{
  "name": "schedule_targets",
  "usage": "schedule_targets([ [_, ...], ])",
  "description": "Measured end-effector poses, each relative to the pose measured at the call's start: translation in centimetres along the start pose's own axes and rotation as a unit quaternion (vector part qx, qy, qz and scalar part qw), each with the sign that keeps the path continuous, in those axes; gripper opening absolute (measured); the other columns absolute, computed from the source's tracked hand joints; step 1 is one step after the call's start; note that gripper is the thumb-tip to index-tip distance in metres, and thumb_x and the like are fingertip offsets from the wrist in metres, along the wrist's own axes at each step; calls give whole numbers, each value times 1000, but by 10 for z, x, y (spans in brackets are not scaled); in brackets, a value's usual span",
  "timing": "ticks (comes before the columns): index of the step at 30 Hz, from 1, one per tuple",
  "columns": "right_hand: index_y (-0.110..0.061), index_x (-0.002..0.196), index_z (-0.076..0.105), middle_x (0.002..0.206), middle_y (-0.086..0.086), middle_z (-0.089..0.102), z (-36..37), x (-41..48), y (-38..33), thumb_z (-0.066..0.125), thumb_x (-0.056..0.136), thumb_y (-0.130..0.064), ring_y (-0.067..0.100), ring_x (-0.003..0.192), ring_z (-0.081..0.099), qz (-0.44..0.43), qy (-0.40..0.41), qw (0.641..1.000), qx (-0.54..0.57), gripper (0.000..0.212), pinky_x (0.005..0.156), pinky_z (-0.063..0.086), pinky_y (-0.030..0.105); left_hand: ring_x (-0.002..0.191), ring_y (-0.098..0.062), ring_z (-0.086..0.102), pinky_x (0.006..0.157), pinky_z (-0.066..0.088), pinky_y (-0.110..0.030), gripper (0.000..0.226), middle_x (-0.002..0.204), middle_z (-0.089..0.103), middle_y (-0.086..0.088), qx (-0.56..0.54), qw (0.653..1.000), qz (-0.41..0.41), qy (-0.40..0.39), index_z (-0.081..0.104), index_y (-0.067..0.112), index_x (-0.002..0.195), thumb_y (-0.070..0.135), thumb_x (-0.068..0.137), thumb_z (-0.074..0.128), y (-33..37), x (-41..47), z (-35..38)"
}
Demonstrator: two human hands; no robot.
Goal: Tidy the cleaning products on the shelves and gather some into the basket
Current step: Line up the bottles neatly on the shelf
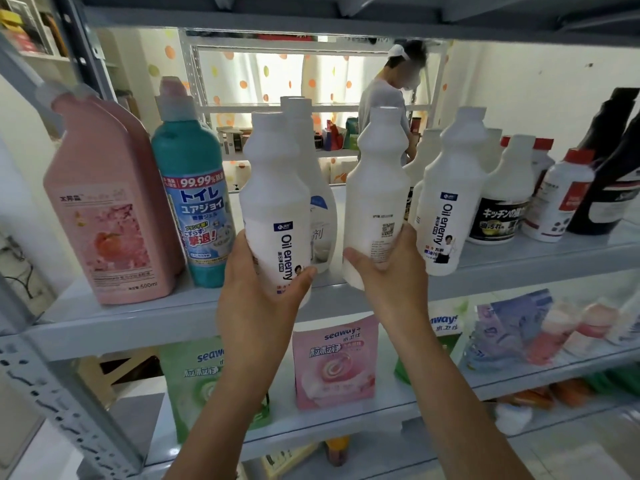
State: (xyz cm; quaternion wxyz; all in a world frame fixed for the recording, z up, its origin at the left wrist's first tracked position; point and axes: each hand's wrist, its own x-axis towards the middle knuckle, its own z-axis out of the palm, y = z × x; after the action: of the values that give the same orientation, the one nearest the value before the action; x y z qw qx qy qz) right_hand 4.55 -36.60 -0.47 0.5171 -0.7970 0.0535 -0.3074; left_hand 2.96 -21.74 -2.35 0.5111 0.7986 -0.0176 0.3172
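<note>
We hold two white bottles at the near edge of the upper shelf [138, 323]. Our left hand [259, 296] wraps around the lower part of the left bottle [273, 202], thumb across its front below the "Oil enemy" label. Our right hand [391, 271] grips the base of the right bottle [377, 188], which shows its back label with a square code and leans slightly left. We cannot tell whether either bottle rests on the shelf.

To the left stand a teal bottle [194, 202] and a big pink bottle [107, 209]. Just right of our right hand a third "Oil enemy" bottle [446, 202] stands on the shelf, then a black-labelled bottle [502, 209], a red-capped bottle [561, 199] and black bottles [616, 161] at the far right. On the shelf below sit a pink pouch [334, 362] and a green pouch [197, 375]. Far behind the shelf stands another person [384, 109].
</note>
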Motion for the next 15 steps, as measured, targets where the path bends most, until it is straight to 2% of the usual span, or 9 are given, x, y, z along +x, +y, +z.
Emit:
schedule_targets([
  [3, -23, 127, 43, 116, -14, 58, -20, -23, 2, 78, 74, -24, 5, 103, 58, 3, -33, 998, 61, 63, 85, 51, 26, 102, -15, 60, 80, 55, -45, 74, 117, 61, 7, 2, 1000, 4, 11, 45, 26, 129, 48, 65, 76, 4, -6, 7],
  [6, -35, 111, 48, 98, -28, 62, -46, -40, 13, 79, 71, -14, -13, 89, 59, 17, -71, 987, 141, 55, 69, 48, 6, 102, -15, 61, 80, 55, -45, 74, 116, 62, 7, 1, 1000, 5, 14, 45, 26, 130, 45, 67, 78, 11, -13, 22],
  [7, -36, 106, 50, 91, -30, 64, -55, -44, 20, 79, 70, -11, -16, 86, 59, 28, -80, 984, 159, 53, 64, 46, 4, 103, -15, 60, 81, 55, -45, 75, 117, 61, 7, 3, 1000, 6, 17, 45, 26, 132, 44, 67, 78, 15, -16, 29],
  [10, -35, 102, 54, 92, -33, 66, -80, -51, 45, 81, 63, -7, -9, 89, 62, 60, -103, 972, 203, 55, 66, 49, 8, 106, -16, 60, 83, 54, -45, 79, 120, 61, 6, 10, 1000, 11, 15, 43, 26, 134, 45, 67, 80, 26, -21, 53],
  [13, -29, 104, 56, 97, -24, 69, -100, -52, 69, 92, 47, -15, 0, 91, 65, 91, -119, 960, 238, 69, 70, 51, 12, 107, -16, 59, 84, 54, -44, 77, 120, 60, 6, 8, 1000, 17, 9, 43, 25, 133, 46, 68, 80, 37, -24, 75],
  [15, -25, 107, 58, 100, -17, 71, -112, -49, 84, 88, 46, -18, 3, 92, 67, 106, -122, 956, 245, 68, 72, 52, 14, 103, -15, 60, 82, 55, -45, 74, 116, 60, 6, 8, 1000, 15, 7, 44, 25, 131, 44, 69, 80, 44, -25, 88],
])
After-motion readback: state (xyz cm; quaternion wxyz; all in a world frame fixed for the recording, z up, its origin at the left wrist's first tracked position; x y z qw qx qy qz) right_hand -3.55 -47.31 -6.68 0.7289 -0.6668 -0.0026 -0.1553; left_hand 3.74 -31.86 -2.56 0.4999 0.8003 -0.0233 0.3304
